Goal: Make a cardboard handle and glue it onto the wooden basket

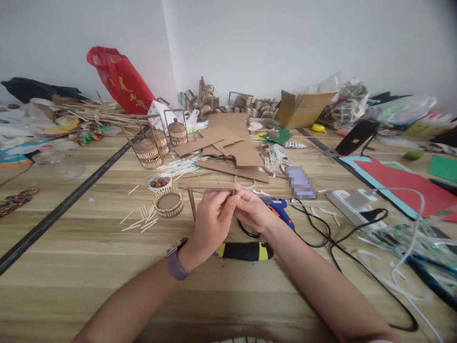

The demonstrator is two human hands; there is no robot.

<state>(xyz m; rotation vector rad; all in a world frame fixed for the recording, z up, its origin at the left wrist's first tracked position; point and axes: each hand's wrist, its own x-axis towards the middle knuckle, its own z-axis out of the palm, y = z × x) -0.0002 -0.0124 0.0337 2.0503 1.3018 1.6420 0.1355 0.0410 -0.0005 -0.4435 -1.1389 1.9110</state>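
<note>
Both hands meet at the middle of the table. My left hand (213, 216) is closed round a thin brown frame (192, 204), whose one leg points down at the left and whose top bar runs across to the right. The fingertips of my right hand (253, 209) pinch the frame's right corner, against my left thumb. Left of the hands sits a small round slatted basket (168, 202). Behind it is a white bowl (160, 181) of brown beads. A black and yellow handle (245, 251) lies just below the hands.
A blue glue gun (276, 209) with a black cord lies right of the hands, near a power strip (352, 207) and a phone (301, 182). Loose sticks (143, 219) lie at left. Cardboard pieces (228, 138) and finished little baskets (148, 151) stand farther back.
</note>
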